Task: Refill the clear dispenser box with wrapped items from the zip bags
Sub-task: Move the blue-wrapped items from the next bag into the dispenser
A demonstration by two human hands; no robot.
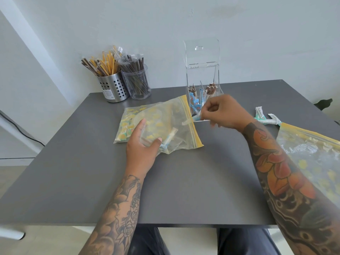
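Note:
A clear dispenser box [202, 70] stands at the back of the grey table [174, 181], its lid raised, with blue and brown wrapped items in its compartments. A yellow-patterned zip bag [156, 122] lies in front of it, mouth toward the box. My left hand [142, 146] presses down on the bag, thumb and fingers around a wrapped item inside it. My right hand [224, 113] pinches a blue-and-white wrapped item [196, 118] at the bag's mouth, just before the box's front opening. A second zip bag [311, 153] lies at the right under my forearm.
A perforated steel cup [113, 88] and a clear cup [138, 83], both full of wrapped sticks, stand at the back left. Two loose wrapped items [266, 118] lie right of the box. A wall runs close behind the table. A cable hangs at the far left.

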